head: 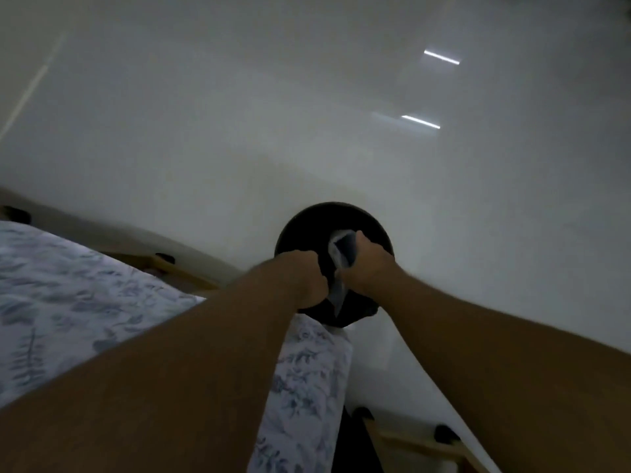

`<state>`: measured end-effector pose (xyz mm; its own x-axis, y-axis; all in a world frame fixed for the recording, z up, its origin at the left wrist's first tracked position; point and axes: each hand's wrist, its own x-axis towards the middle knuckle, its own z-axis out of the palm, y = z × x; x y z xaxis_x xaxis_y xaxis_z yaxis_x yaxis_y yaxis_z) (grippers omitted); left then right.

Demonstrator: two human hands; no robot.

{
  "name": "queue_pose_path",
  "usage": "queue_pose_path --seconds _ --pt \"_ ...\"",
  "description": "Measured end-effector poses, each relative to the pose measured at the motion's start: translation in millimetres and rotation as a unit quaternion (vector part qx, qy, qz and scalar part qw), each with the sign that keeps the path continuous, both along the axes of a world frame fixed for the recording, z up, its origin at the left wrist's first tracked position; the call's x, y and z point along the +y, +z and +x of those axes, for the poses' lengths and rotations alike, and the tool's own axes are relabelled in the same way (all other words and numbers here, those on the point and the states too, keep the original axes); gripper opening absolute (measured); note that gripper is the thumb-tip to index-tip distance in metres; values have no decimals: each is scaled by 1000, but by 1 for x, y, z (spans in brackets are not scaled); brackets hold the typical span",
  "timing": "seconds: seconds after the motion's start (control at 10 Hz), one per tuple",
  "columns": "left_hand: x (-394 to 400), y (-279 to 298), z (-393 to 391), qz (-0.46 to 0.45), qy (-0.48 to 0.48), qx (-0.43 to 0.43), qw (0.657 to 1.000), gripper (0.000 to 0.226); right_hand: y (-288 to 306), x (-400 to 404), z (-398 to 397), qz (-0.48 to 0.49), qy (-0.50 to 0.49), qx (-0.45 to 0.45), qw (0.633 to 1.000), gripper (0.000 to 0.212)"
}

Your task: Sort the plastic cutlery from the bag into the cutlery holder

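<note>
Both hands grip bag (338, 264) over black holder (307, 230).

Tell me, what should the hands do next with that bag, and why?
Probably pull the bag open. Both hands grip it, the left hand and right hand, over the round black holder, and no cutlery shows yet. The picture is dim, so that is a guess.

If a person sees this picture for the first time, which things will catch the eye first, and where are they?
Two bare forearms reach to the middle, where the left hand and right hand hold a grip on a clear plastic bag over a round black object. A floral-patterned cloth lies at lower left. The picture is dim and blurred.
</note>
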<state>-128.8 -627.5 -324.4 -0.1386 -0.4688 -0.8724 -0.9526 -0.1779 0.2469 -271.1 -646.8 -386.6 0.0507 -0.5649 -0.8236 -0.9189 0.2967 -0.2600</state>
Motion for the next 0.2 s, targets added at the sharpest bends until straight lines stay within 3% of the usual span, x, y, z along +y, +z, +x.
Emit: queue_pose_path --seconds 0.1,0.2 --pt "10 5 11 -30 2 1 1000 49 25 8 3 -46 132 38 989 72" --pt "15 20 20 -81 14 4 997 52 65 19 6 -134 197 54 970 60"
